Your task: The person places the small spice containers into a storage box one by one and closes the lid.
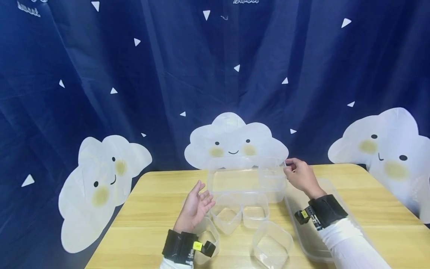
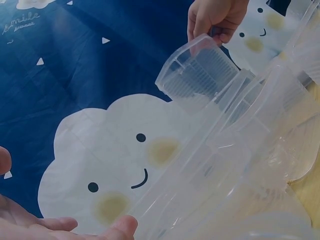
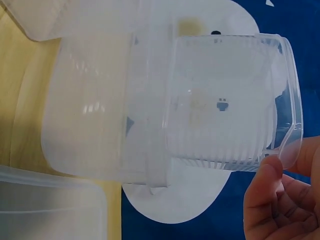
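Note:
My right hand (image 1: 301, 176) pinches the rim of a small clear plastic container (image 3: 222, 102) between thumb and fingers. This ribbed container overlaps the right end of a large clear plastic box (image 1: 235, 196) at the back of the table, its rim end sticking up out of it in the left wrist view. My left hand (image 1: 195, 209) hovers left of the box, palm turned inward, fingers loosely spread and holding nothing. Below it stands another small clear container (image 1: 209, 250), partly hidden by the wrist.
Two small clear containers, a left one (image 1: 227, 224) and a right one (image 1: 256, 220), stand in front of the large box. Another container (image 1: 272, 246) is nearer the front. A long frosted plastic tub or lid (image 1: 310, 239) lies under my right forearm. A blue curtain (image 1: 215, 74) hangs behind the wooden table (image 1: 141, 224).

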Motion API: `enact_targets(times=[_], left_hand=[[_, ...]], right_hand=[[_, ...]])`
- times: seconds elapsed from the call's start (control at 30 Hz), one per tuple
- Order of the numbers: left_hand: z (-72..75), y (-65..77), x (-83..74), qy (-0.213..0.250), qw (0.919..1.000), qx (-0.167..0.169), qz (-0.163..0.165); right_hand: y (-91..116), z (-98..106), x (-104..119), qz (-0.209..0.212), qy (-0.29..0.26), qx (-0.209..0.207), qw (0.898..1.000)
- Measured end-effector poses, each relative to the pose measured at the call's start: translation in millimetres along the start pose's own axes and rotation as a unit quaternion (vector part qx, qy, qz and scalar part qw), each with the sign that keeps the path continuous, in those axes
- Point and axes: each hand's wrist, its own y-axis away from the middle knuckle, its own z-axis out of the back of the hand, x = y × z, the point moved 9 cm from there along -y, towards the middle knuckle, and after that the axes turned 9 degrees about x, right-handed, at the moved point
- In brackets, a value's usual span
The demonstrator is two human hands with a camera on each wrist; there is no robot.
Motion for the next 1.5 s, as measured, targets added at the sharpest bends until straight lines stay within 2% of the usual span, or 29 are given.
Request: enact_targets(times=[0.27, 1.0, 1.5], left_hand=[[1.9, -2.2, 2.9, 0.004, 1.0000, 0.004, 0.002], [0.2, 0.8, 0.6, -0.004, 1.0000, 0.005, -0.001], [1.4, 1.1, 0.9, -0.002, 1.0000, 0.008, -0.005]], right_hand=[[-1.7, -3.9, -5.3, -0.002, 0.021, -0.006, 1.000], [-0.8, -12.1, -6.7, 0.003, 0.023, -0.003, 1.000], [-1.5, -22.8, -10.8, -0.005, 0.042, 0.016, 0.999]])
